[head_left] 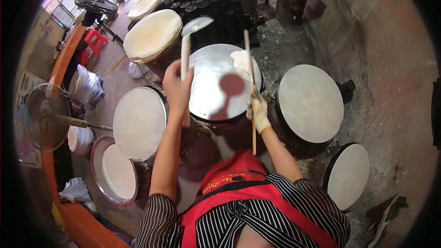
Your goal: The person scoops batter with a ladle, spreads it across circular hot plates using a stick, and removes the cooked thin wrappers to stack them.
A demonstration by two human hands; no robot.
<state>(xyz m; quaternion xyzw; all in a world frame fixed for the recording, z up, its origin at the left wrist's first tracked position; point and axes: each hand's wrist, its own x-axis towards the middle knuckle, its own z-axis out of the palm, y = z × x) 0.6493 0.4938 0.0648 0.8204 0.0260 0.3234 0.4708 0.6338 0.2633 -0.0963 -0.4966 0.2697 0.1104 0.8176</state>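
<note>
My left hand is closed around the wooden handle of a ladle, its pale bowl raised past the left rim of a round griddle. On my right hand is a whitish glove; its fingers wrap a long thin wooden stick held nearly upright at the griddle's right side. Beside and partly behind the stick, a lump of cream-coloured batter lies on the shiny griddle top. A dark ladle-shaped shadow falls across the middle of that surface.
Round griddles covered with pale sheets stand close by, at right, lower right and left. A white-filled basin is at lower left. Stacked flat rounds lie beyond my left hand. A standing fan is far left.
</note>
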